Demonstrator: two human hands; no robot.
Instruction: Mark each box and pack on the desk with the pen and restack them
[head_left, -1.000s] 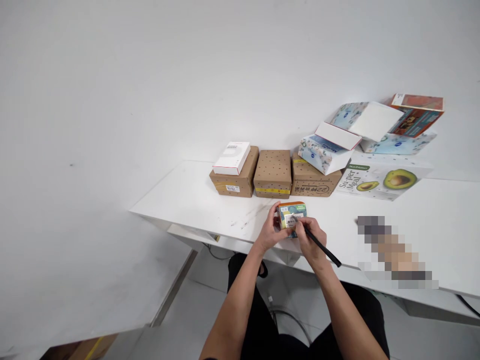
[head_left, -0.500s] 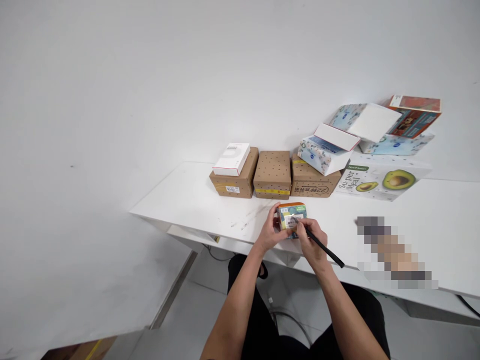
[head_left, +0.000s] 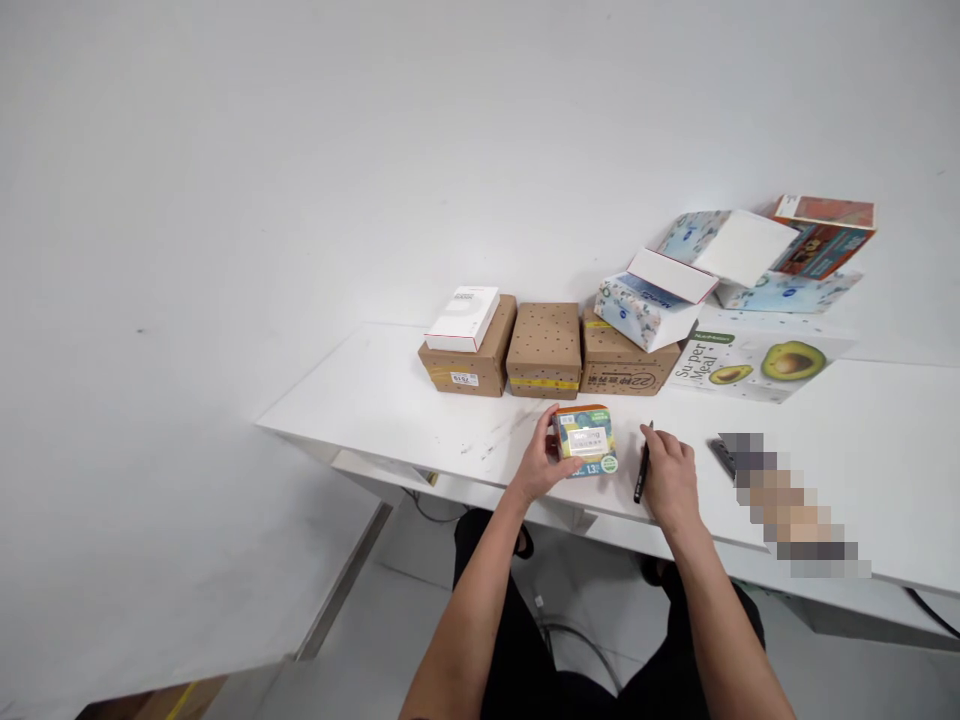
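My left hand (head_left: 538,462) grips the left side of a small colourful box (head_left: 587,441) with a white label, which stands near the front edge of the white table (head_left: 390,400). To the right of the box, my right hand (head_left: 669,476) rests knuckles-up on the table. A black pen (head_left: 642,468) lies along that hand's left side, pinched against the fingers and pointing away from me. A small gap separates the pen from the box.
Three brown cardboard boxes (head_left: 544,349) line the back of the table, and a white box (head_left: 463,317) lies on the left one. Floral packets (head_left: 646,308), an avocado-print box (head_left: 757,362) and an orange box (head_left: 821,238) are piled at the back right. A blurred patch (head_left: 795,505) covers the table to the right.
My right hand has pulled the pen off the box's label and moved right, down onto the table. The left hand still holds the box, now tilted flatter.
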